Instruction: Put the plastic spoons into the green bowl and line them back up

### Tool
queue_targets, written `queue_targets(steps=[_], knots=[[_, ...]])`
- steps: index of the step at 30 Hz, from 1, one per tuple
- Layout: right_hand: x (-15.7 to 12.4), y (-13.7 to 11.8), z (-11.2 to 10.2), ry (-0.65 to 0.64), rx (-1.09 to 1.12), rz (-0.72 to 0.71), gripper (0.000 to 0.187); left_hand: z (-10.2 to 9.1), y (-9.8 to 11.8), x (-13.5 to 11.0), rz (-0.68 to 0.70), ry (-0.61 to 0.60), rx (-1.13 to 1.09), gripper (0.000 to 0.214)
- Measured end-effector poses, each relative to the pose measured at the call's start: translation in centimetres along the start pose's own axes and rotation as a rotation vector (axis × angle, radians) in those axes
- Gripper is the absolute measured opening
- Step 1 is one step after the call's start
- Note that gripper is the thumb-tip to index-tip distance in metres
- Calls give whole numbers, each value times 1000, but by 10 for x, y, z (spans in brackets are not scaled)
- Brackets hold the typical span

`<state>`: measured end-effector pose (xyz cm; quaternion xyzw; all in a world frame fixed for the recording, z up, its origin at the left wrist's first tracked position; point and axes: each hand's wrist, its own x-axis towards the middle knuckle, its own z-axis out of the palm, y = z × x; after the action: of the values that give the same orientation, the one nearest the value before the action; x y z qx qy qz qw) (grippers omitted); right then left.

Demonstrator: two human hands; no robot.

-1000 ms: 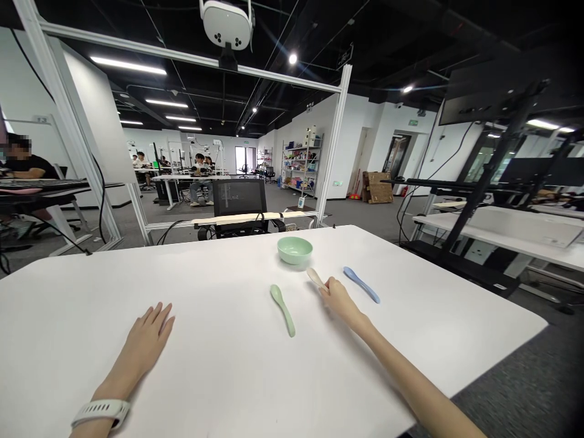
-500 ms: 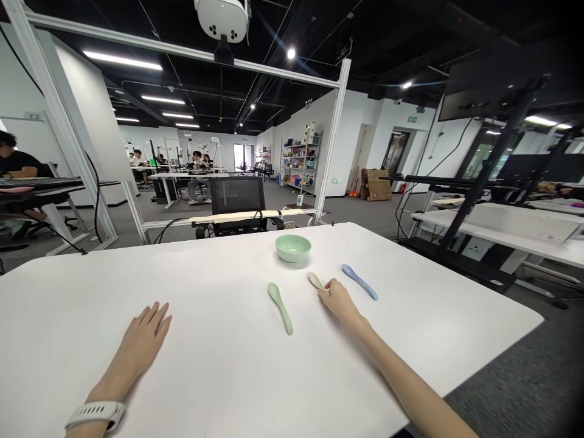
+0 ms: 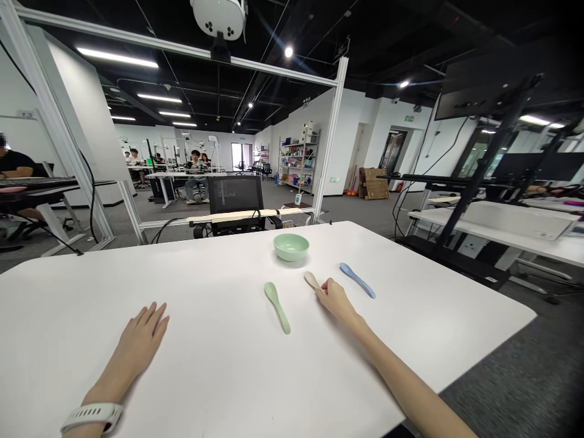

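My right hand (image 3: 336,302) rests on the white table (image 3: 205,286), its fingers closed on the handle of a cream plastic spoon (image 3: 311,280), whose bowl sticks out ahead of the fingers. To its right lies a blue plastic spoon (image 3: 358,280), not touched. A pale green plastic spoon (image 3: 276,306) lies to the left of my right hand. Beyond them stands a pale green bowl (image 3: 291,247). My left hand (image 3: 140,340) lies flat and open on the tabletop, touching nothing else, with a white watch (image 3: 92,417) on its wrist.
A metal frame (image 3: 331,140) with a white camera unit (image 3: 219,18) rises beyond the table's far edge. Behind it stand a black office chair (image 3: 235,198) and distant shelving (image 3: 297,161). A seated person (image 3: 13,170) works at a desk far left; another desk (image 3: 493,234) stands right.
The whole view has drifted slightly left and up as my head moved. My right hand stays closed on the cream spoon, and my left hand stays flat.
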<state>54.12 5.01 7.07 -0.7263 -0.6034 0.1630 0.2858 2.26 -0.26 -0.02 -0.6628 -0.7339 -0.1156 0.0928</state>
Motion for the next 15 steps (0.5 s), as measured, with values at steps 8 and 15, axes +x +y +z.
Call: queue_targets(steps=[8,15], knots=[[-2,-2,0,8,2,-13,18,0,0,-1,-22,5,-8,70],[0,4,3,-4,42,-11,10,-2,2,0,-23,-9,14,69]])
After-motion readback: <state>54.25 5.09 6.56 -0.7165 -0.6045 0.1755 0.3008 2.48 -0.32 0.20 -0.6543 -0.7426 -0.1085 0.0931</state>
